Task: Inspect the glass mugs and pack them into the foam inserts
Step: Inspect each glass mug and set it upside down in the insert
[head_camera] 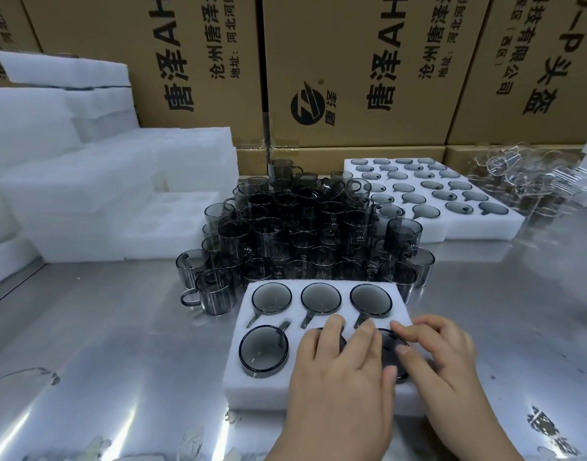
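Six slots in near foam insert (239, 331) on steel table (119, 344), smoky mugs bottom-up: 3 in back row, front-left mug (263, 351) clear to see. Left hand (338, 371) lies flat, fingers straight, over front-mid slot. Right hand (441, 354) rests relaxed fingers on front-right mug (390, 356), gripping nothing. Loose mug pile (302, 227) crowds insert's far edge. Filled foam tray (458, 229) back-right, blank foam stacks (69, 194) left, cartons (352, 78) behind.

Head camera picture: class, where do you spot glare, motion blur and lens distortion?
Head view: bright glare streaks on the steel table; the right hand looks slightly motion-blurred, the left hand sharper; wide-angle distortion tilts and bends the cardboard boxes towards the edges.
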